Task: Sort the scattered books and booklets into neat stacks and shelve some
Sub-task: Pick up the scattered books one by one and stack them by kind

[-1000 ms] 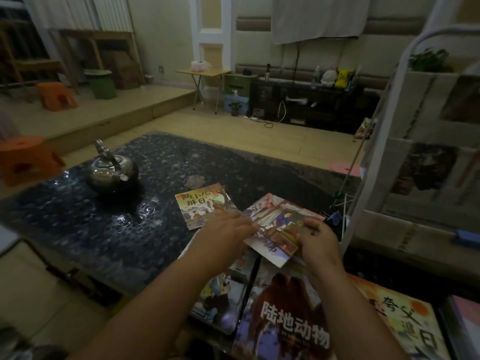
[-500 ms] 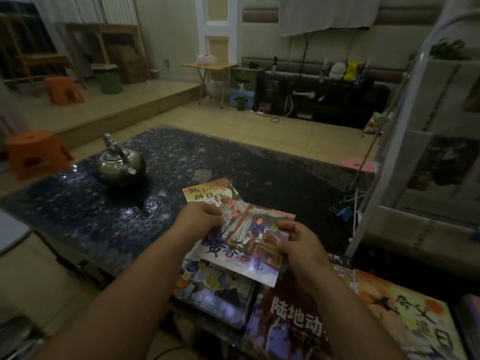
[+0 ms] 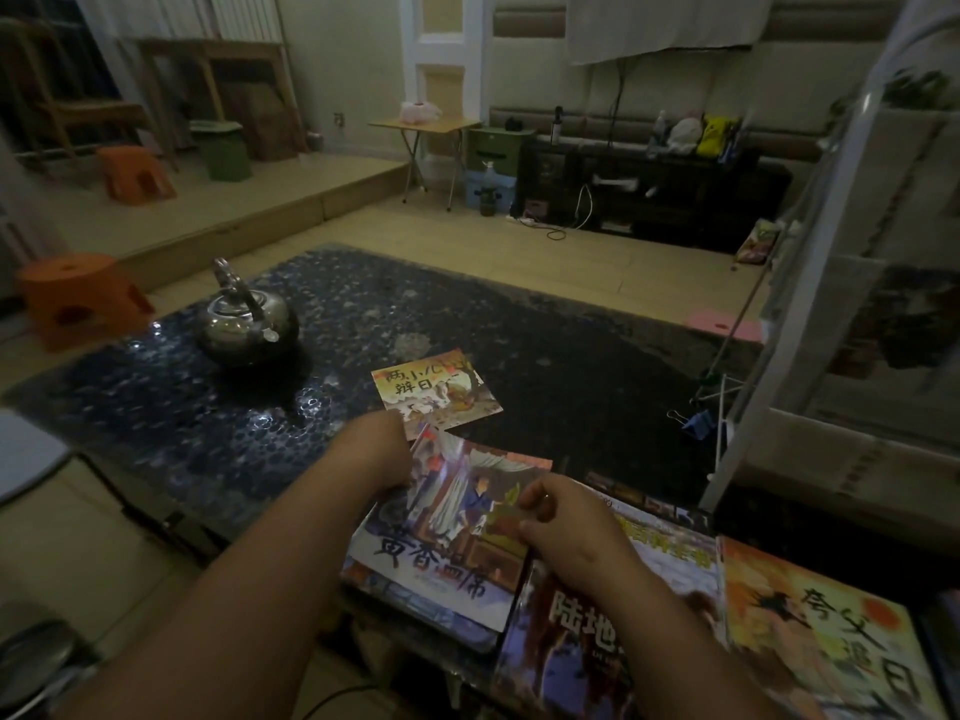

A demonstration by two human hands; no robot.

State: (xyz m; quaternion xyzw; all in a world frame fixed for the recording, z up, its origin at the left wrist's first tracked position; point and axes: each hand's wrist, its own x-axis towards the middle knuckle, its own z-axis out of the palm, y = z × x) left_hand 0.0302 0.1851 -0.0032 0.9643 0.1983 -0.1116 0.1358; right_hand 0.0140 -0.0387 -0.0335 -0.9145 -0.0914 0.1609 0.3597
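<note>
Bottom book point(image 3: 415, 606) mostly covered, animal book point(image 3: 545, 667) cropped below, rack point(image 3: 841, 444) blurred

We see a dark table point(image 3: 545, 324) with a glossy, pebbled top. At ten o'clock a steel kettle point(image 3: 244, 317) stands upright on it. Near the middle a small booklet point(image 3: 436, 392) lies flat, cover up. At three o'clock, close to the edge, lies a blue binder clip point(image 3: 696, 423). From six to four o'clock along the near edge, larger books lie flat side by side: a blue-edged book point(image 3: 415, 610), an animal book point(image 3: 571, 631) and an orange book point(image 3: 821, 641).
</note>
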